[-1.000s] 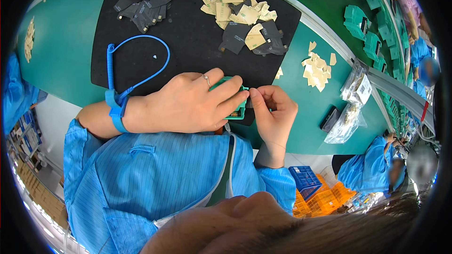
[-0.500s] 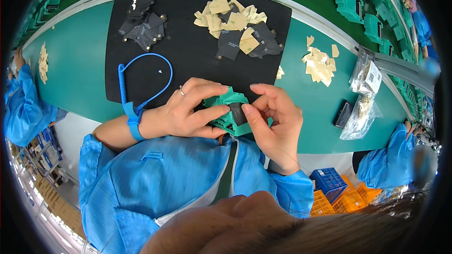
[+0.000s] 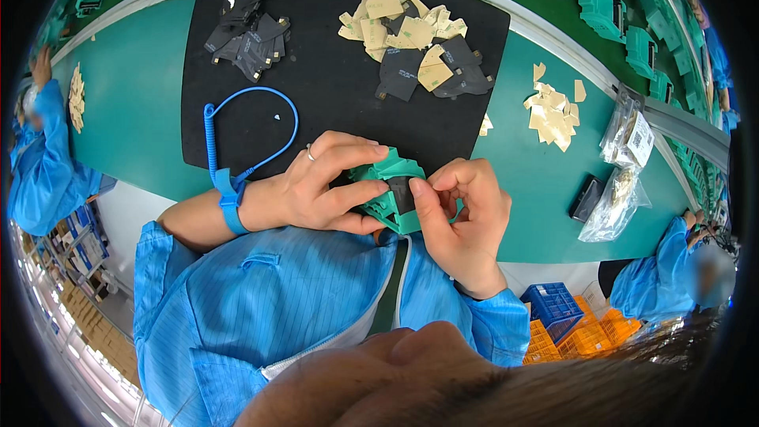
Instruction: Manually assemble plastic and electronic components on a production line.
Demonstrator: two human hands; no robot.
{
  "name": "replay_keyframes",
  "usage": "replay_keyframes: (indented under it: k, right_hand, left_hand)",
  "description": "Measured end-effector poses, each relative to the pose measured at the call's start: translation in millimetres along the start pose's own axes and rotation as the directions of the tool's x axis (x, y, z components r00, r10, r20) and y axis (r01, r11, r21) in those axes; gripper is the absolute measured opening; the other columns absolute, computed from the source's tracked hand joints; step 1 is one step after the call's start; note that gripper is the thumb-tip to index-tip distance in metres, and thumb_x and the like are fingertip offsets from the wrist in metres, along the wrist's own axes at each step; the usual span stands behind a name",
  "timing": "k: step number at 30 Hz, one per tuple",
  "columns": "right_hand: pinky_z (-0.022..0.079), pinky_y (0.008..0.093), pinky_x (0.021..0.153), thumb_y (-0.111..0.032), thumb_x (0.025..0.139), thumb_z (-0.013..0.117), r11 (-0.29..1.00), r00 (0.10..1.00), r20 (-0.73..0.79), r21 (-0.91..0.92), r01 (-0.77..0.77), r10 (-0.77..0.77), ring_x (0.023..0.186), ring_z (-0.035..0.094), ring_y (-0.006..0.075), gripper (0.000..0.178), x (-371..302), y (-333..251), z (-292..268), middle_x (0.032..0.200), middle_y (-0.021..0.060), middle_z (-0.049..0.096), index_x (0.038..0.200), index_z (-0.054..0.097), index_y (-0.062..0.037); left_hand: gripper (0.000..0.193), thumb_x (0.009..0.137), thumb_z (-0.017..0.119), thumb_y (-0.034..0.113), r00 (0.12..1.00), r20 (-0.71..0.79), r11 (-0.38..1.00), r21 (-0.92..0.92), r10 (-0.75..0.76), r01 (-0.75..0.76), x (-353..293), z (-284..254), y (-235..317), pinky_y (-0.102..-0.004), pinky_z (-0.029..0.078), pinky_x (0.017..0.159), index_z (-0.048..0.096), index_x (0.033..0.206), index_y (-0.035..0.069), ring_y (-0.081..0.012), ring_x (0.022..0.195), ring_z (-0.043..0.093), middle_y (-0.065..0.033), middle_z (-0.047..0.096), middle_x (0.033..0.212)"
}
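A green plastic housing [image 3: 385, 207] is held close to my body, at the near edge of the black mat [image 3: 332, 122]. My left hand [image 3: 320, 186] wraps round it from the left, the index finger lying on a small black flat piece [image 3: 402, 194] set against the housing. From the right, my right hand [image 3: 466, 217] pinches at that black piece's edge with thumb and forefinger. The fingers cover part of both things. A blue wrist strap [image 3: 229, 204] with a coiled cord [image 3: 210, 138] circles my left wrist.
Black flat pieces [image 3: 251, 39] lie on the mat's left; more black pieces [image 3: 401, 73] mix with cream backing papers [image 3: 415, 33] farther right. Loose cream papers [image 3: 552, 115], plastic bags [image 3: 621, 166] and a black box [image 3: 586, 198] rest on the green table. Other green housings [image 3: 602, 12] stand beyond.
The view has shifted slightly, so the table things sit a little differently. My right hand's fingers have curled in more at the black piece; my left hand keeps its grip on the housing.
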State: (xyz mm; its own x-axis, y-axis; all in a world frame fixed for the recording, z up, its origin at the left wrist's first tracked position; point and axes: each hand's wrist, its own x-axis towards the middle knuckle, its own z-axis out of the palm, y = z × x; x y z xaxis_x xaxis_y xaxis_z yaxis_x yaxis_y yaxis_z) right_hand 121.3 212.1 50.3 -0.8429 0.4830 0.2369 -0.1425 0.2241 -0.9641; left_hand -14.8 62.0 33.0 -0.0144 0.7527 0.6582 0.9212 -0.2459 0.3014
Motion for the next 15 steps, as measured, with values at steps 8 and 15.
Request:
replay_keyframes:
  k: [8,15]
  right_hand:
    - [0.042,0.0236,0.042,0.003,0.076,0.069,0.997,0.998,0.002,-0.051,0.056,-0.056,0.049,0.053,0.0130,0.022,1.8,0.3,0.8,0.063,0.0056,0.053,0.078,0.048,-0.0039]
    - [0.040,0.0241,0.040,0.003,0.075,0.069,0.993,0.997,-0.001,-0.085,0.077,-0.077,0.047,0.052,0.0131,0.023,2.1,0.0,1.5,0.062,0.0053,0.053,0.077,0.047,-0.0044]
  left_hand:
    - [0.045,0.074,0.073,0.035,1.000,0.005,1.000,-0.005,-0.006,0.006,0.6,-0.5,0.5,-0.0313,0.052,0.062,0.056,0.102,0.005,-0.0325,0.089,0.058,-0.0211,0.053,0.110]
    - [0.044,0.074,0.073,0.036,1.000,-0.002,1.000,0.005,-0.002,0.002,-0.5,0.8,0.3,-0.0303,0.052,0.060,0.057,0.100,0.004,-0.0320,0.089,0.058,-0.0208,0.053,0.111]
